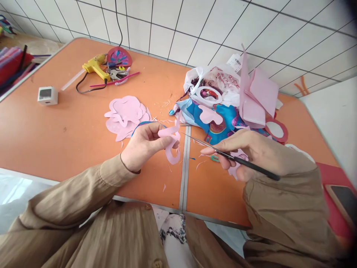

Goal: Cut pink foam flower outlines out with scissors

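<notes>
My left hand (147,143) pinches a curled strip of pink paper (173,154) between thumb and fingers, above the table near its middle seam. In my right hand (251,150) are scissors with black handles (255,167); their thin blades point left, with the tips just right of the pink strip. Behind my left hand lies a pile of pink cut-out shapes (126,113). Another pink cut-out (210,114) rests on blue patterned material (225,124). Beneath my right hand are more pink scraps (237,169).
A yellow glue gun (96,68) with a cord, keys (115,74) and a small white box (48,95) stand at the left. Folded pink sheets (260,93) and a white plastic bag (230,89) are at the back right. A phone (344,201) lies at the right edge.
</notes>
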Motion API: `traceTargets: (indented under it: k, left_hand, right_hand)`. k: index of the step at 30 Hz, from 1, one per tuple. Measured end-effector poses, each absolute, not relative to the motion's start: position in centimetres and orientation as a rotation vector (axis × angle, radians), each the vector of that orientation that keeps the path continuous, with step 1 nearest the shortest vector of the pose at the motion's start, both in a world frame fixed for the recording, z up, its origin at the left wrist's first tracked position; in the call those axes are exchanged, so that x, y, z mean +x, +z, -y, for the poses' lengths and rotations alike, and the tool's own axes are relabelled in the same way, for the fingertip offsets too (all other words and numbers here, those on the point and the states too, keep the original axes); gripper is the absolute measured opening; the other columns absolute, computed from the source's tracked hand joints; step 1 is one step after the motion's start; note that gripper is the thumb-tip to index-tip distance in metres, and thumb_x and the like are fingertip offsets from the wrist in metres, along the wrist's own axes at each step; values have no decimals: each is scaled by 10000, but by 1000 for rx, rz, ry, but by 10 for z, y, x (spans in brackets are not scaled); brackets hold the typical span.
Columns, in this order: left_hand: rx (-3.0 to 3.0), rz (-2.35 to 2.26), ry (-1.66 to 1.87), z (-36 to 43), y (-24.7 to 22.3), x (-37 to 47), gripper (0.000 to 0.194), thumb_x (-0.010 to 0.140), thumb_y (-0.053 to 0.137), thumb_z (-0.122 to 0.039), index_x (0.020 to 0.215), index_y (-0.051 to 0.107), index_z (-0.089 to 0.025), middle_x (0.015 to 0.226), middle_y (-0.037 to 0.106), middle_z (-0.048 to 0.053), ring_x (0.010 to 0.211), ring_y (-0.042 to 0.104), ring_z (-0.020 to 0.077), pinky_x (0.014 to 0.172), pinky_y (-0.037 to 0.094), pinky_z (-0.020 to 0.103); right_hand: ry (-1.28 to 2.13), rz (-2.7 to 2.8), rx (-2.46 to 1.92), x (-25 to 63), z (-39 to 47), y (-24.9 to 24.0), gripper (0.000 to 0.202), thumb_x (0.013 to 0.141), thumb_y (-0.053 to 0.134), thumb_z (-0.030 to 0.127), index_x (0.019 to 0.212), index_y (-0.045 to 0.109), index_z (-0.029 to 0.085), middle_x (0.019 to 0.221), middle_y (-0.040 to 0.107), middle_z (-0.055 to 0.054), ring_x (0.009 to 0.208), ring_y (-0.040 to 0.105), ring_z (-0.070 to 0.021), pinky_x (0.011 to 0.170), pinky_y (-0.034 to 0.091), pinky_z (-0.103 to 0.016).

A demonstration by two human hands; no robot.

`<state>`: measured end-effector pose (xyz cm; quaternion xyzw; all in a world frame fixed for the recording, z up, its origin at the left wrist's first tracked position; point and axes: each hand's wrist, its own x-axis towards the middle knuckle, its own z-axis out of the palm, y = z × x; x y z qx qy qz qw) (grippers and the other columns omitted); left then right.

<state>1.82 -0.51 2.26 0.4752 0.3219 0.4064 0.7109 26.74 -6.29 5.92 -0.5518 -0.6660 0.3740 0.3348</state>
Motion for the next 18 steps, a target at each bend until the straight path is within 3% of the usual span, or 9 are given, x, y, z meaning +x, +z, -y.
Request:
traceTargets:
  k: [6, 10, 18]
  left_hand:
    - [971, -644, 844, 5, 21, 18, 296, 673, 889, -321, 649, 658, -138, 687, 752, 47, 666, 714, 169, 667, 567, 285]
    - [976, -646, 785, 5, 20, 17, 308, 677, 888, -323, 626, 647, -139, 687, 759, 58, 657, 721, 174, 662, 565, 285]
    - [932, -622, 768, 3, 22, 15, 295, 666, 893, -300, 613, 655, -133, 676, 754, 68, 643, 714, 181, 644, 562, 291]
  right_hand:
    - [1130, 1741, -1477, 272, 52, 50, 262, 648, 861, 291, 899, 827, 228, 600, 648, 16, 518, 546, -129, 468, 404, -276]
    - [1664, 2012, -1306, 283, 33, 60, 364, 612, 843, 174, 972, 848, 232, 529, 632, 36, 440, 512, -105, 425, 359, -251]
    - [1630, 2044, -1380, 290, 28, 62, 427, 660, 709, 26, 1015, 840, 222, 547, 649, 30, 449, 542, -105, 423, 384, -235]
